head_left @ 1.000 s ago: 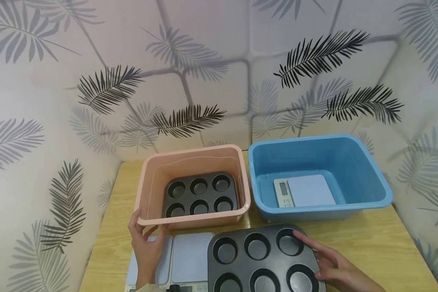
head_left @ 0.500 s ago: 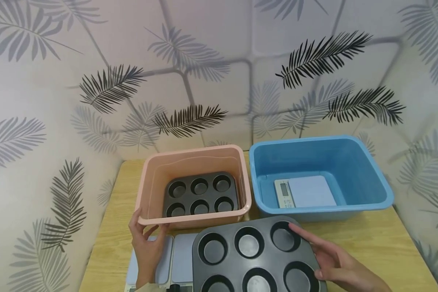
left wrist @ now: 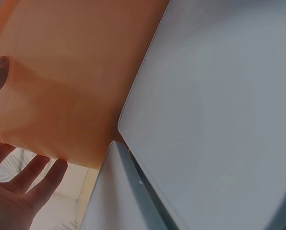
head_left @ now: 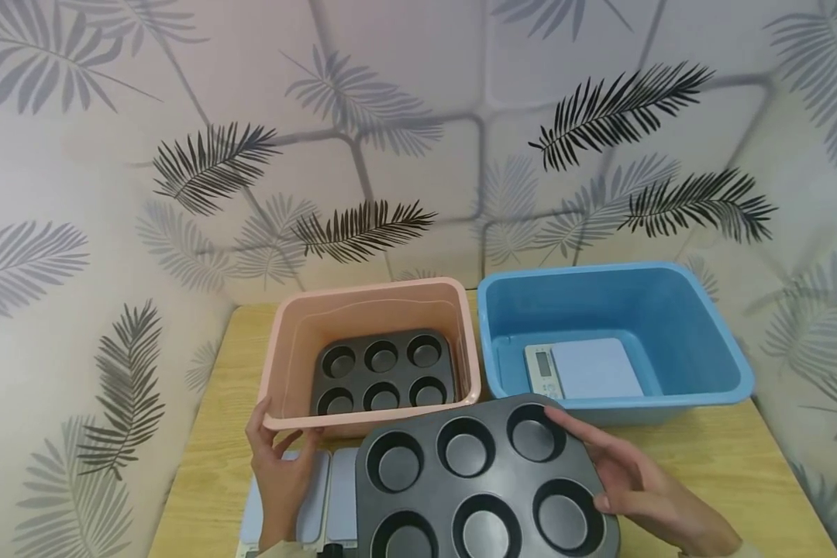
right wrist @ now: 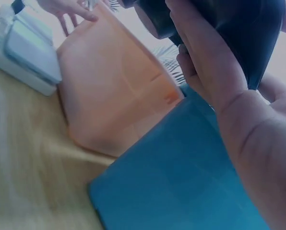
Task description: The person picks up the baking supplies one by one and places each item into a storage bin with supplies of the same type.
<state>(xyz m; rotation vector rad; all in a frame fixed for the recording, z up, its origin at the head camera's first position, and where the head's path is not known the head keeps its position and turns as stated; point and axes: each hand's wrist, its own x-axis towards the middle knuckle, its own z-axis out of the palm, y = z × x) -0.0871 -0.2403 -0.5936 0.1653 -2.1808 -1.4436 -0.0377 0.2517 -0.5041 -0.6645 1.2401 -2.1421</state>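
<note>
My left hand (head_left: 282, 473) grips the near left corner of a pink plastic basin (head_left: 370, 419), its thumb and fingers on two sides of the corner in the left wrist view. A dark six-cup muffin tin (head_left: 357, 379) lies inside that basin. With my right hand (head_left: 638, 484) I hold another dark muffin tin (head_left: 432, 490) by its right edge, cups facing up. It hangs raised in front of both basins and overlaps the pink one's lower right corner. From the right wrist view, the fingers support the tin (right wrist: 239, 28) from below.
A blue basin (head_left: 565, 298) at the right holds a white kitchen scale (head_left: 596, 368). Two more kitchen scales (head_left: 342, 492) lie side by side under my left wrist, partly covered by the tin. A leaf-patterned wall covering (head_left: 418, 155) stands behind the wooden table (head_left: 711, 465).
My right hand has raised the muffin tin and shifted it leftward, covering more of the scales. The left hand stays on the basin corner.
</note>
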